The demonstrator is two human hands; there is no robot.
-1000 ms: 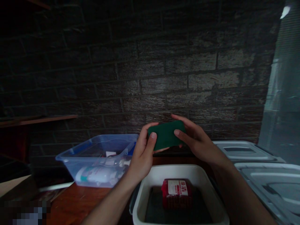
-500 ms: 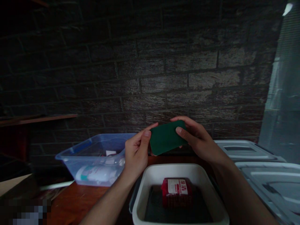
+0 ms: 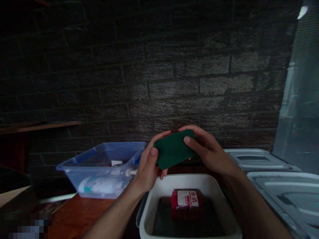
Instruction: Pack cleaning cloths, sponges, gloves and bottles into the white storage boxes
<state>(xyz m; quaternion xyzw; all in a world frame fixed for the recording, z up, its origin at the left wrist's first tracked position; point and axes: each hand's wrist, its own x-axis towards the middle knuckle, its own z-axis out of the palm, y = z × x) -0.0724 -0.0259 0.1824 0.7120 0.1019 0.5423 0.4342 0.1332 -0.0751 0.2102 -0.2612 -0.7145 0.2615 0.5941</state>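
Observation:
A flat dark green rectangular piece with rounded corners (image 3: 173,151) is held up between my two hands; its exact kind I cannot make out. My left hand (image 3: 148,162) grips the left end, thumb on the near face and fingers behind. At the right end, my right hand (image 3: 208,147) presses its thumb on the face, its other fingers partly hidden behind. Below them stands a white tub (image 3: 152,215) with a dark bottom. Inside it lies a red wrapped package (image 3: 186,205) with a white label.
To the left, a clear bluish plastic bin (image 3: 74,169) contains a white bottle (image 3: 98,184) and other items. Grey-white lids (image 3: 286,196) lie at the right. A brick wall (image 3: 161,83) rises behind, and a wooden shelf edge (image 3: 50,126) juts in from the left.
The green piece has tilted more, its left end dropping slightly and shifting left. My left hand has changed its hold, with a fingertip now showing beneath the piece.

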